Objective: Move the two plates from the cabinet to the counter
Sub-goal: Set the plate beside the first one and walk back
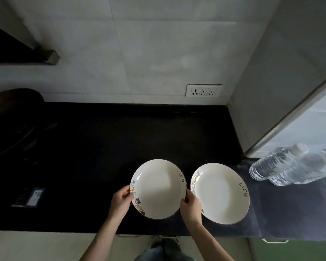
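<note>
Both hands, left hand and right hand, had fingers closed on the left plate's rim over the dark bench, beside the right plate, each plate marked "Life".

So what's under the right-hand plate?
The right plate lies on a dark cloth spread over the black counter. The cloth directly beneath the plate is covered, so nothing there shows.

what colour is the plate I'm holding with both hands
White, with small multicoloured pictures along the left rim and "life" written in black on the right of the plate, per the head view.
</note>
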